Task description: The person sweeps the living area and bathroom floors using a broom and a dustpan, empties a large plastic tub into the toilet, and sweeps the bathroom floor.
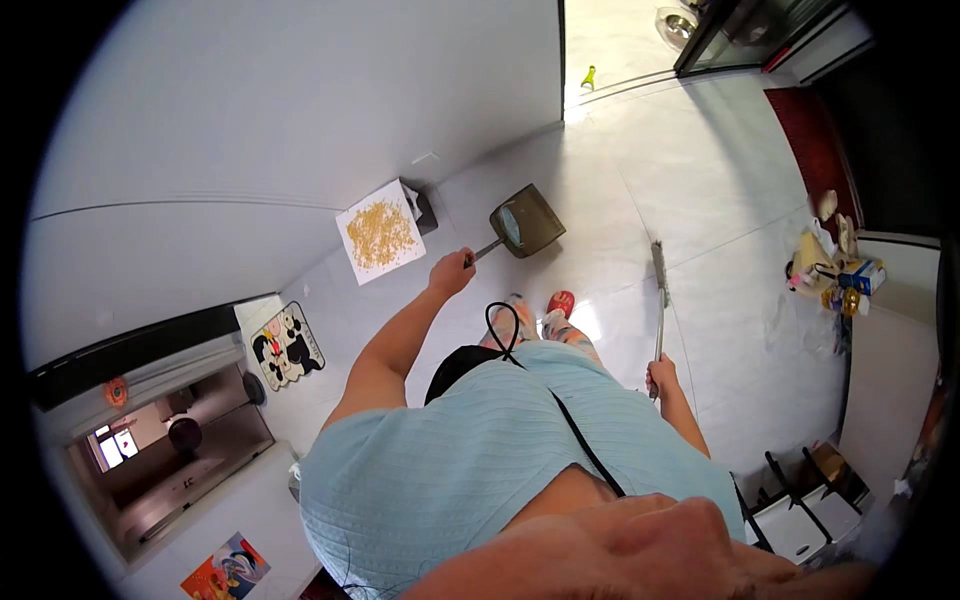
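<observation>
My left hand (453,273) is wrapped round the handle of a long-handled dustpan (541,222), which is held out in front of me to the left. The pan is brownish and see-through, and something pale shows near its handle end. On the other side, my right hand (661,377) grips the pole of a broom (659,272). The broom's narrow head points away from me over the pale tiled floor (610,190). Whether the head touches the floor I cannot tell.
A white board with yellow bits (380,236) stands by the left wall. Near it lies a cartoon mat (288,346). A green object (588,77) is by the door track. Boxes and bottles (858,278) crowd the right side, above a black-and-white rack (800,515).
</observation>
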